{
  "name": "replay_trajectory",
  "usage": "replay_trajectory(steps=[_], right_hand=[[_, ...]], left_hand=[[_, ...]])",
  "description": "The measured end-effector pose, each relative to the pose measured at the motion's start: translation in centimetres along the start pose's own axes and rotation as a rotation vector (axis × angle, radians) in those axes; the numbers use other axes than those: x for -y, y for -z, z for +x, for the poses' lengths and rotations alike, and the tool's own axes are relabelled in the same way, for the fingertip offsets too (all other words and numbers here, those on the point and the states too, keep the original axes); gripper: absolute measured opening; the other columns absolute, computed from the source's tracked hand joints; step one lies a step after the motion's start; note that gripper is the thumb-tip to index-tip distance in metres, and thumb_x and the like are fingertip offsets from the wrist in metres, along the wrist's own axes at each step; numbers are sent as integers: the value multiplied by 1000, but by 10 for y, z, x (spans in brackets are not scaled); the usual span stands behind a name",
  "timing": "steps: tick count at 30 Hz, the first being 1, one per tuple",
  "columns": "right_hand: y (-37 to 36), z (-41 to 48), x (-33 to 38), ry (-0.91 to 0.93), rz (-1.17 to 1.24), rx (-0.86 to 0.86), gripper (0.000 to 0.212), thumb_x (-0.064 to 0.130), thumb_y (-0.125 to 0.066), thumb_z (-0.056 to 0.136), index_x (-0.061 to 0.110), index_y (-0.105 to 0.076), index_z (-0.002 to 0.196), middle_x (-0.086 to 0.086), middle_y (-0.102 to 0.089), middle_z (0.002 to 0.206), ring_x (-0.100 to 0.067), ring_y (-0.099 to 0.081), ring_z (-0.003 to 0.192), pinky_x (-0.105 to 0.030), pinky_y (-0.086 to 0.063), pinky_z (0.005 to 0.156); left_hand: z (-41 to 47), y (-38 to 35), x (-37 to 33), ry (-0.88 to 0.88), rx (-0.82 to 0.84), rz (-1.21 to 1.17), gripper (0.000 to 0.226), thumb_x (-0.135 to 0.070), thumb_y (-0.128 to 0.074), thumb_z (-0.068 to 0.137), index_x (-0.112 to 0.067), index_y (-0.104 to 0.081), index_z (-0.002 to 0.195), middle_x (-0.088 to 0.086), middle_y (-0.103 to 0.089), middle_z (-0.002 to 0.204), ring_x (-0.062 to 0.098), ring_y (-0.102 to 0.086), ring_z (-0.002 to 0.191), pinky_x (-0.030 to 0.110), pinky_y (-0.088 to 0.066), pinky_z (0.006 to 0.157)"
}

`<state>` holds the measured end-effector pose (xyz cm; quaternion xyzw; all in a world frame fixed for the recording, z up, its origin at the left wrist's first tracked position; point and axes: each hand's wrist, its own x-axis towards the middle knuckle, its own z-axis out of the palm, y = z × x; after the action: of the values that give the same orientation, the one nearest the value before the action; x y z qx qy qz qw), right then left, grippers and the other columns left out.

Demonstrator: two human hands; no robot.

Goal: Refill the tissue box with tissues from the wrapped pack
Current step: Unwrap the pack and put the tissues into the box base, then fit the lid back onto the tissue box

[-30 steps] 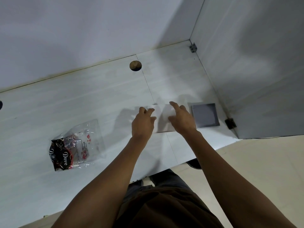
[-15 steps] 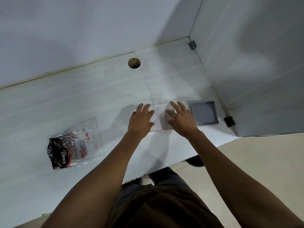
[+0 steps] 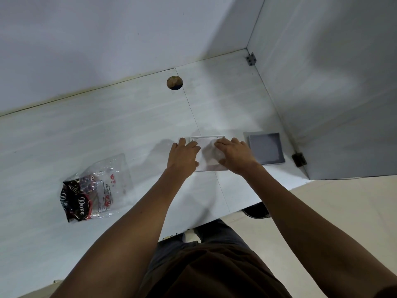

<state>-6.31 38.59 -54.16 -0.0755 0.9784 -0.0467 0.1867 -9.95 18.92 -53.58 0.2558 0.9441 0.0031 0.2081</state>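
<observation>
A white rectangular tissue box [image 3: 211, 139] lies flat on the white table [image 3: 129, 130], with white tissues [image 3: 208, 154] showing in its top. My left hand [image 3: 184, 156] spans the box's left end, fingers at the far edge and thumb at the near edge. Over the right half lies my right hand [image 3: 234, 156], fingers bent down onto the tissues. An opened clear plastic wrapper [image 3: 103, 183] with a dark printed pack inside rests on the table to the left, away from both hands.
A grey square lid or tray [image 3: 266, 148] sits just right of the box, near the side wall [image 3: 333, 104]. A round cable hole [image 3: 174, 82] is in the table behind. The table's front edge runs close below my wrists.
Both hands have closed in a little over the white box, the right fingers curling onto the tissues. The wrapper and grey lid have not moved.
</observation>
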Motion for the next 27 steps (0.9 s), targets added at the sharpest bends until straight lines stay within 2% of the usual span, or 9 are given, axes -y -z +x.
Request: replay_trajectory(steps=[3, 6, 9, 12, 16, 18, 21, 25, 27], right_hand=[[1, 3, 0, -11, 65, 51, 60, 26, -69, 89, 19, -48, 145, 3, -47, 149, -32, -56, 116, -41, -52, 84], [1, 1, -3, -3, 174, 37, 53, 28, -67, 91, 19, -54, 142, 2, -52, 147, -30, -61, 116, -39, -54, 85], [-2, -14, -5, -129, 467, -180, 35, 33, -66, 94, 20, -66, 127, 3, -66, 130, -22, -69, 90, -30, -51, 76], [-10, -31, -16, -464, 672, -458, 20, 28, -65, 95, 14, -71, 108, -2, -72, 108, -17, -65, 78, -30, -52, 73], [-32, -45, -33, -718, 528, -297, 22, 27, -65, 94, 8, -65, 106, -10, -67, 107, -29, -67, 90, -32, -50, 73], [-38, -46, -36, -735, 456, -232, 27, 27, -66, 92, 5, -61, 108, -13, -65, 107, -33, -66, 93, -37, -53, 75], [-45, -40, -38, -751, 396, -204, 22, 20, -62, 93, 4, -57, 108, -14, -67, 103, -34, -68, 91, -33, -48, 69], [-48, -36, -47, -799, 409, -160, 17, 17, -59, 96, 4, -58, 107, -15, -70, 101, -35, -70, 87, -32, -44, 64], [-44, -38, -50, -800, 420, -161, 13, 16, -59, 93, 5, -62, 98, -14, -71, 94, -33, -67, 79, -31, -43, 62]], left_hand=[[1, 0, -1, 17, 39, -41, 52, -37, -64, 90, -24, -53, 139, -9, -43, 154, 27, -37, 135, 38, -36, 100], [1, 0, -3, 28, -9, -119, 45, -34, -63, 92, -24, -59, 135, -8, -50, 149, 24, -37, 137, 37, -34, 104], [-1, 2, -6, 44, -189, -243, 30, -26, -66, 90, -21, -71, 119, -6, -64, 133, 22, -44, 132, 35, -35, 101], [3, 10, -21, 20, -377, -364, 20, -15, -70, 84, -16, -75, 104, -1, -73, 109, 26, -57, 115, 36, -42, 90], [9, 23, -48, -6, -377, -470, 24, -18, -66, 88, -15, -72, 111, -1, -74, 108, 25, -61, 106, 35, -49, 78], [9, 22, -57, -12, -374, -497, 25, -20, -64, 90, -16, -70, 114, -3, -73, 110, 23, -61, 106, 31, -47, 75], [6, 17, -61, 2, -383, -537, 23, -19, -64, 91, -14, -69, 113, -2, -72, 110, 22, -62, 104, 28, -42, 73], [-1, 10, -57, 48, -355, -626, 22, -20, -66, 89, -16, -70, 110, -3, -72, 108, 20, -66, 99, 30, -47, 75], [-2, 8, -53, 99, -315, -726, 22, -20, -68, 88, -17, -70, 110, -3, -73, 106, 17, -66, 91, 29, -51, 78]])
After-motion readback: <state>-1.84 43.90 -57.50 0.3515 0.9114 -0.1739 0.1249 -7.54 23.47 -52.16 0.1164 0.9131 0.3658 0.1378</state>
